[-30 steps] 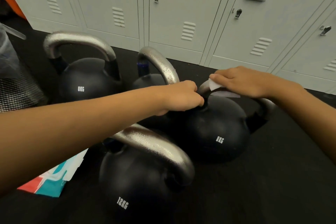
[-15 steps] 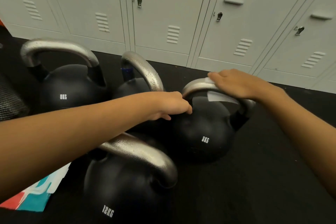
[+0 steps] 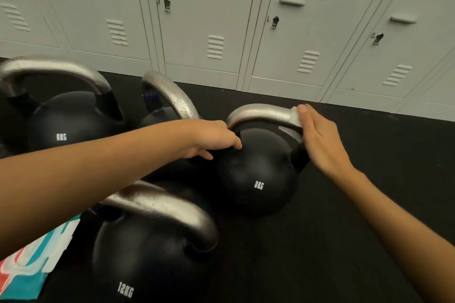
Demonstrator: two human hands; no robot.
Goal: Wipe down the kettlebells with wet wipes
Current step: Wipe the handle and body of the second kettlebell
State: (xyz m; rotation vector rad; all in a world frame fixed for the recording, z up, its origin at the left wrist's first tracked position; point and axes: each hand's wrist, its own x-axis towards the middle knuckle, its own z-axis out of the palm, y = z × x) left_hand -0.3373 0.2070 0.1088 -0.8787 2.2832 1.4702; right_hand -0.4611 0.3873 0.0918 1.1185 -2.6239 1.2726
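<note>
Setting: pale grey lockers (image 3: 202,22) along the back, black rubber floor (image 3: 357,204) in front, seen from head height looking down.
Largest weight: black 12KG kettlebell (image 3: 138,268) nearest the viewer, steel handle beaded with droplets.
Far left weight: black 8KG kettlebell at far left (image 3: 66,128), upright, well apart from both hands.
Middle weight: fourth kettlebell (image 3: 170,98) mostly hidden behind the left forearm, wet handle arching up.
Weight being cleaned: right-hand 8KG kettlebell (image 3: 256,174), upright on the floor, centre right, touching neither locker nor wall.
Packet: teal, red and white wipe packet (image 3: 27,270) at bottom left, partly under the arm.
Left hand: left hand (image 3: 209,139) curled around the near-left foot of the handle, steadying the bell.
Right hand: right hand (image 3: 320,140) laid over the handle's right shoulder, fingers straight and together, pressing rather than clenched.
Wipe: white wet wipe (image 3: 295,115) trapped between those fingers and the steel, only an edge showing.
Step in hand: wiping the handle, judged partway along, at the right bend.
Doing it well: firm brace from the left hand to stop rocking; wipe wrapped under the bar as well as over; slow pass down the black horn (image 3: 299,157); ball last.
Risk: thin wipe bunching or slipping off at the curve.
</note>
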